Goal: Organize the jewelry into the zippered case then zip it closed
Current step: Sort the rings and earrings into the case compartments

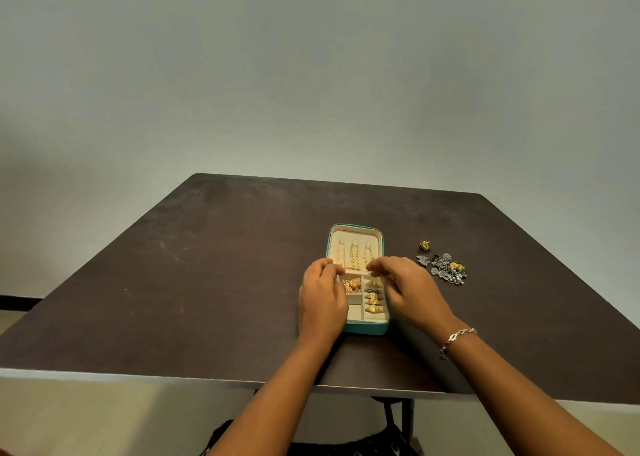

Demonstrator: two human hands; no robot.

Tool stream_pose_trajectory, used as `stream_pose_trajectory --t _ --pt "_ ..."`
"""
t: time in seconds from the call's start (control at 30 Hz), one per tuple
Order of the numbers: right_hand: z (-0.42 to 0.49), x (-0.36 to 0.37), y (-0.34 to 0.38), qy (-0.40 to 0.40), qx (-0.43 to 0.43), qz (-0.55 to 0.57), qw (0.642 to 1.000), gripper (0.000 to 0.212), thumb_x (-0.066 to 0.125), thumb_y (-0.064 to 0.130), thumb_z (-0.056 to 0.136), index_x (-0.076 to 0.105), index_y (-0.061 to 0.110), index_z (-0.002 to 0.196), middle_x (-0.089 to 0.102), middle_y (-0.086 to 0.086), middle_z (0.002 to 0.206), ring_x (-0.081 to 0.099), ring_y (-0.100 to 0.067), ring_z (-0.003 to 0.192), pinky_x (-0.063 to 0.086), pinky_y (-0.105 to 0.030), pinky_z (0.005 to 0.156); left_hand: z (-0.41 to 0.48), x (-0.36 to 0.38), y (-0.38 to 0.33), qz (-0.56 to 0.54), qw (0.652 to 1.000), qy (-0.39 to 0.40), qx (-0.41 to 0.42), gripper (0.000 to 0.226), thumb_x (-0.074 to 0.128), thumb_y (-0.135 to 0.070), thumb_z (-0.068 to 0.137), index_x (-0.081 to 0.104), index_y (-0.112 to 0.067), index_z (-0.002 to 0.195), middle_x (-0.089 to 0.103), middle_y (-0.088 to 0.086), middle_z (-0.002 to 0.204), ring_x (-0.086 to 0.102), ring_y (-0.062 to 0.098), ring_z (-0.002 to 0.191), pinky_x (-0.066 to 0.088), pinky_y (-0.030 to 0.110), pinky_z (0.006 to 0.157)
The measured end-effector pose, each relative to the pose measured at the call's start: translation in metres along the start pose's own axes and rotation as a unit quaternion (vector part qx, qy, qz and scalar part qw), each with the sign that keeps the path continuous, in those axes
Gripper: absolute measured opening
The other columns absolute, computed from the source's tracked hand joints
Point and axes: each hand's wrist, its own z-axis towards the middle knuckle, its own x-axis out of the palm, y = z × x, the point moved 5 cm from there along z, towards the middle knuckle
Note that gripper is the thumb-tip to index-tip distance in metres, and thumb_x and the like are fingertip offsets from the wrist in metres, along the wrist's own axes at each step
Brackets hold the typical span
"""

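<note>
Open teal zippered case (356,327) lies flat on dark table (207,265), gold chains (354,255) in its far half, rings (374,299) in near compartments. Left hand (322,303) and right hand (408,289) hover over case's hinge, fingertips curled together; what they pinch, cannot tell. Loose silver jewelry pile (445,268) right of case.

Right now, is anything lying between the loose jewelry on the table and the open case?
Nothing visible. Bare table separates the loose jewelry pile from the open case; the right hand hovers over the case's right edge, nearest the pile.
</note>
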Motion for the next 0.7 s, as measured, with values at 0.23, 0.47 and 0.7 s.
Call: stream_pose_trajectory --t 0.23,0.47,0.7 --pt "-0.043 -0.031 -0.071 -0.091 0.108 0.068 0.988 0.019 0.06 -0.001 0.082 0.066 0.014 0.092 0.063 0.006 0.093 0.058 -0.011 0.085 0.042 -0.009 0.073 -0.021 -0.011 -0.042 0.086 0.95 -0.122 0.274 0.012 0.048 -0.021 0.082 0.056 -0.018 0.09 0.065 0.002 0.095 0.046 0.019 0.101 0.032 0.029 0.077" --pt "-0.057 -0.04 -0.141 -0.155 0.287 0.144 0.934 0.013 0.062 0.005 0.082 0.062 0.016 0.089 0.061 -0.009 0.101 0.055 -0.014 0.085 0.04 -0.026 0.076 -0.044 0.05 -0.091 0.09 0.91 -0.01 0.404 0.016 0.048 -0.02 0.081 0.061 -0.014 0.089 0.063 0.003 0.092 0.046 0.021 0.1 0.037 0.029 0.077" --pt "-0.037 -0.041 -0.162 -0.153 0.312 0.116 0.931 0.018 0.063 0.002 0.079 0.064 0.013 0.094 0.058 -0.007 0.097 0.055 -0.016 0.085 0.039 -0.024 0.077 -0.034 0.102 -0.096 0.081 0.935 0.092 0.333 0.019 0.041 -0.021 0.079 0.058 -0.016 0.087 0.059 0.001 0.087 0.045 0.015 0.089 0.044 0.024 0.071"
